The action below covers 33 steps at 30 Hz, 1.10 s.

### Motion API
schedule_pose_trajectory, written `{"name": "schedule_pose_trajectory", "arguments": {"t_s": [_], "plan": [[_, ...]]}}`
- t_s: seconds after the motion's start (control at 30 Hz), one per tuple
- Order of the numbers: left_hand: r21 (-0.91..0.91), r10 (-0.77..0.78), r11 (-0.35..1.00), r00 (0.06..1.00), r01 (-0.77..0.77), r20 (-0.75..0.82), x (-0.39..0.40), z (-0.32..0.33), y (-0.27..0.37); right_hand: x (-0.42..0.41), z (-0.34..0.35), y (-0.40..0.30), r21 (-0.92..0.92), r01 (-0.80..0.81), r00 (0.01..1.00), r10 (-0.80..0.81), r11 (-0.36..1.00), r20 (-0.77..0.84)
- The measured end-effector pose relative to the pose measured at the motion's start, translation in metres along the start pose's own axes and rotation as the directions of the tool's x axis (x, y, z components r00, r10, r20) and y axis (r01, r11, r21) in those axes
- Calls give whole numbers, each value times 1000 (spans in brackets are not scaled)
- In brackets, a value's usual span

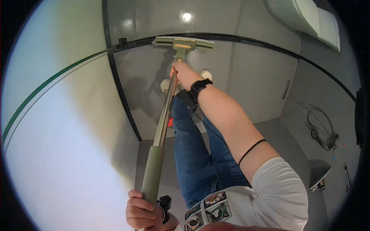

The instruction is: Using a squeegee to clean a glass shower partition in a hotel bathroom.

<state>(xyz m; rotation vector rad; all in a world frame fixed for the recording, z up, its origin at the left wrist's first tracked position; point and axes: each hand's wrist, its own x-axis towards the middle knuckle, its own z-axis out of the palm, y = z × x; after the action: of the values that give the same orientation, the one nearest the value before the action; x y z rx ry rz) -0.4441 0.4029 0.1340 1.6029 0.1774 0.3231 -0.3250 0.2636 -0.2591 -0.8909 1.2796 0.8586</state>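
A mop with a telescopic metal pole (166, 112) slants up across the view. My left hand (143, 212) wraps around its green grip (153, 173) near the bottom of the picture. Farther along, my right hand (183, 72) is closed on the pole just behind the head. The wide green mop head (183, 44) lies against the black threshold strip (245, 39), with a pale strip along its far edge. Black bands with small devices sit on both wrists. My fingers partly cover the pole at both grips.
Pale shoes (205, 75) stand on the grey floor, with a red object (170, 122) by my leg. A light panel (72, 138) rises at left, edged by a black frame (124, 98). At right are a hand shower (315, 134), a floor drain (286, 89) and a white toilet (306, 17).
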Motion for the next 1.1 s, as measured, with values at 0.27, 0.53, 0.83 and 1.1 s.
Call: {"name": "schedule_pose_trajectory", "arguments": {"t_s": [0.27, 0.53, 0.83, 1.1], "plan": [[-79, -16, 997, 997, 23, 77, 16, -88, 29, -56, 37, 10, 57, 21, 998, -18, 998, -55], [-110, -115, 985, 984, 130, 139, 50, -164, 14, -60, 67, 28, 112, 87, 984, -68, 990, -164], [-105, -270, 918, 796, 382, 542, 120, -249, -43, -22, 86, 29, 139, 143, 961, -103, 980, -258], [-117, -278, 938, 911, 326, 305, 131, -216, -9, -30, 83, 9, 125, 83, 953, -42, 989, -299]]}}
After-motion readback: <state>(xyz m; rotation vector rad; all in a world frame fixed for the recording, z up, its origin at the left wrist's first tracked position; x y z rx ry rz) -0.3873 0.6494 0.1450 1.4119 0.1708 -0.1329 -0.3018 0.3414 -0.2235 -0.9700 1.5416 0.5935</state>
